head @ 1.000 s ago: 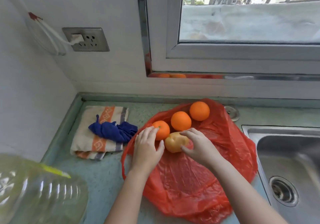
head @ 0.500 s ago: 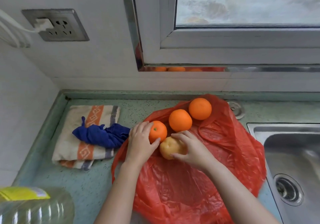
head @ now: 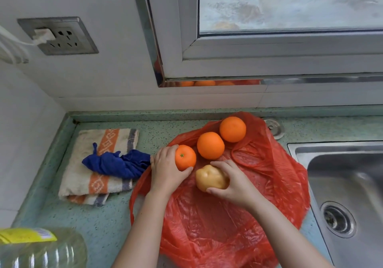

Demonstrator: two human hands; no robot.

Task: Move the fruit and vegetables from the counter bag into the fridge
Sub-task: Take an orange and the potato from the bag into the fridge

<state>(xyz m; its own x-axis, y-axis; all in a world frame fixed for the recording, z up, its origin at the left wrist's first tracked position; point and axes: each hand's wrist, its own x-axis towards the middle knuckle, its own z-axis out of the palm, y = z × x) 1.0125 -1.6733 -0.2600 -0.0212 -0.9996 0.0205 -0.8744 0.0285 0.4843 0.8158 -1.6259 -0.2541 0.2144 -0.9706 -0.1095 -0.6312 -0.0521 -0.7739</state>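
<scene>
A red plastic bag (head: 228,222) lies spread flat on the green counter. My left hand (head: 165,170) is wrapped around a small orange (head: 185,157) at the bag's left edge. My right hand (head: 234,181) grips a yellow-brown potato (head: 210,178) in the middle of the bag. Two more oranges rest on the bag behind them, one in the centre (head: 210,145) and one further back (head: 232,129). No fridge is in view.
A striped towel (head: 99,164) with a blue cloth (head: 118,164) on it lies left of the bag. A steel sink (head: 348,195) is at the right. A clear plastic bottle (head: 39,247) stands at the bottom left. A wall socket (head: 60,36) and window are behind.
Both hands have closed further, the left around the small orange and the right around the potato. The view has tilted down and drawn closer to the counter.
</scene>
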